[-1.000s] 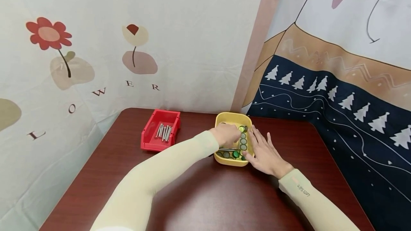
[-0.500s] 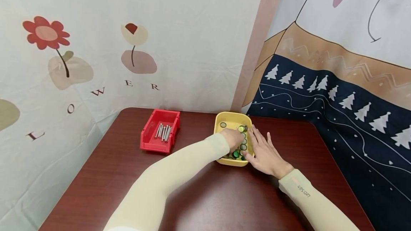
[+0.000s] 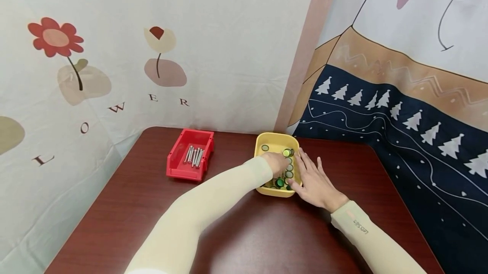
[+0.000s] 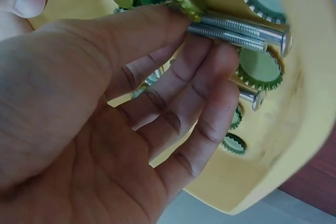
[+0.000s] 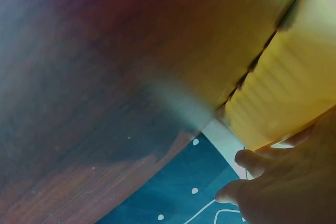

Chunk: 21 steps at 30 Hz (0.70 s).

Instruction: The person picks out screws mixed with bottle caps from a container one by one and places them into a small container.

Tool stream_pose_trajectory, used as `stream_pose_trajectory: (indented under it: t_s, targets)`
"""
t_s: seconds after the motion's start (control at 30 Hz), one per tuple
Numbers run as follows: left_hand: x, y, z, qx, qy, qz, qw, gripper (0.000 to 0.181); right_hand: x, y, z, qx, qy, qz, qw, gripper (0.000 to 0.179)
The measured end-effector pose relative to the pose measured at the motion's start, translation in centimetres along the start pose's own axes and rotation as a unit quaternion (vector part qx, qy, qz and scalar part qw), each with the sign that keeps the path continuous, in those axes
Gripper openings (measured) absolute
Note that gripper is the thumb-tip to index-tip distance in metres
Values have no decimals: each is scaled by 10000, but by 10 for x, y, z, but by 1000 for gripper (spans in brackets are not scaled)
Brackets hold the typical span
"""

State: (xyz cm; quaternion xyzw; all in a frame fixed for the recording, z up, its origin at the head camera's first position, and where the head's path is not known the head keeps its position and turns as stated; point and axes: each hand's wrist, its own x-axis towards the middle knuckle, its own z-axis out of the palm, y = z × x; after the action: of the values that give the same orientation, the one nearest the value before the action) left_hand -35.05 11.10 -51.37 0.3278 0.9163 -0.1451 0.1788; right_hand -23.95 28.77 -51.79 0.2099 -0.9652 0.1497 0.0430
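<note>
- Two bolts (image 4: 241, 27) — inside one yellow box (image 3: 274, 192), pinched between the left hand's (image 3: 276, 164) thumb and fingers.
- One loose bolt (image 4: 249, 96) behind those fingers; at least seven bottle caps (image 4: 259, 69) around.
- One right hand (image 3: 314, 183), fingers straight, thumb apart, at the box's right wall.
- One red bin (image 3: 184, 174) on the table (image 3: 248, 231) — several bolts inside, exact count unclear.
</note>
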Motion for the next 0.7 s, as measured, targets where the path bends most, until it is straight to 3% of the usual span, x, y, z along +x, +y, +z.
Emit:
stream_pose_trajectory:
  t_s: [0.1, 0.17, 0.4, 0.47, 0.57, 0.63, 0.67, 0.7]
  targets:
    - [-38, 5, -23, -39, 101, -64, 9999, 40, 0, 0, 0, -51, -14, -5, 10000, 97]
    - [-46, 6, -29, -25, 152, -94, 9998, 38, -1, 0, -1, -72, -14, -3, 10000, 97]
    - [13, -6, 8, 16, 317, -306, 9990, 29, -1, -1, -1, -51, 18, 5, 10000, 96]
    - [-1, -5, -3, 58, 301, -311, 9990, 31, -1, -1, -1, -63, 7, 15, 10000, 97]
    - [19, -19, 6, -45, 404, -115, 9991, 21, -1, -1, -1, -98, 22, 11, 9999, 97]
    - [20, -24, 4, -220, 413, -114, 9988, 18, -1, 0, -1, -110, 50, -7, 9999, 97]
    - [10, -24, -2, -365, 375, -107, 9986, 15, -1, 0, -2, -112, 51, -13, 9999, 97]
    - [10, -26, -3, -480, 341, -80, 9982, 12, -1, -1, -2, -121, 72, -30, 9999, 97]
